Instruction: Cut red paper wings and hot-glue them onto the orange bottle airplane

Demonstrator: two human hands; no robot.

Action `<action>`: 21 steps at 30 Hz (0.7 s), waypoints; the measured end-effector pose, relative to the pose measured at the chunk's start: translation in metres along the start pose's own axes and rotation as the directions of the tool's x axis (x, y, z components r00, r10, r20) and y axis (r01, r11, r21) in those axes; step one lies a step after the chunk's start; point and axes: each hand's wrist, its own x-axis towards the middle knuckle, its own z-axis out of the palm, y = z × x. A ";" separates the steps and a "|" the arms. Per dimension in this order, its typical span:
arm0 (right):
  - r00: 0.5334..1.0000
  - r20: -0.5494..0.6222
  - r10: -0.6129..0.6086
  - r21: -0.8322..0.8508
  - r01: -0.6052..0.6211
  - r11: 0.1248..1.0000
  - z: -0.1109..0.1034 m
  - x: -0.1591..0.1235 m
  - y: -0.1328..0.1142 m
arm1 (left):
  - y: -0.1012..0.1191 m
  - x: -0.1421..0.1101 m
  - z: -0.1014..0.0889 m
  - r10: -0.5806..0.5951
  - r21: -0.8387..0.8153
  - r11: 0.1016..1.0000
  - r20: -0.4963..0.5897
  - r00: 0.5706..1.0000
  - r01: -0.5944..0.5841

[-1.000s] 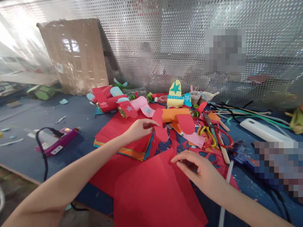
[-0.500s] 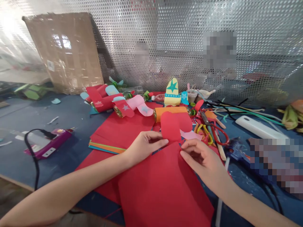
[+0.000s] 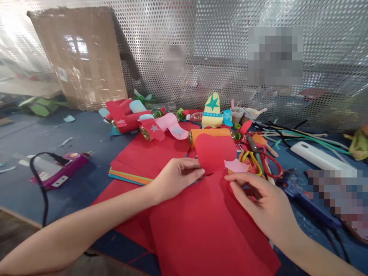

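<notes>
A rounded red paper cutout [image 3: 215,151] sits at the centre, its lower edge pinched between the thumb and fingers of my left hand [image 3: 179,178]. Directly below it spreads a large red paper sheet [image 3: 204,226], slightly curved at its right side. My right hand [image 3: 258,199] has thumb and forefinger closed at the sheet's upper right edge; the other fingers curl beneath. Behind the cutout lies a bottle wrapped in orange paper [image 3: 209,133]. A pink paper scrap [image 3: 236,166] shows just above my right fingertips.
Stacked coloured paper [image 3: 155,153] lies left of centre. Paper-covered bottles [image 3: 132,120] line the back. At right are red-handled scissors [image 3: 273,165], a blue glue gun [image 3: 310,201] and a white tool [image 3: 322,159]. A purple power strip [image 3: 61,170] with a black cord is at left.
My right hand has moved a little right, and the large red sheet has swung right with it. The red cutout's right side now lies wider and flatter. My left hand keeps its pinch.
</notes>
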 end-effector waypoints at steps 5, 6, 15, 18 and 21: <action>0.996 -0.001 -0.093 -0.023 0.092 0.995 -0.002 -0.003 0.001 | -0.001 0.001 0.001 -0.008 -0.029 1.000 0.011 1.000 0.008; 0.995 0.001 -0.096 -0.028 0.096 0.995 -0.002 -0.003 0.001 | -0.001 0.001 0.001 0.002 -0.028 1.000 0.019 1.000 -0.002; 0.999 -0.005 -0.044 -0.032 0.044 0.999 -0.002 0.000 -0.001 | -0.002 -0.004 0.003 -0.001 -0.018 1.000 0.030 1.000 0.001; 0.999 -0.010 -0.039 -0.035 0.039 0.999 -0.002 0.001 -0.001 | 0.000 -0.005 0.003 -0.029 -0.064 0.997 0.004 1.000 0.030; 0.999 -0.020 -0.042 -0.041 0.042 0.998 -0.001 0.002 -0.001 | 0.001 -0.006 0.003 -0.051 -0.097 0.994 -0.012 0.999 0.050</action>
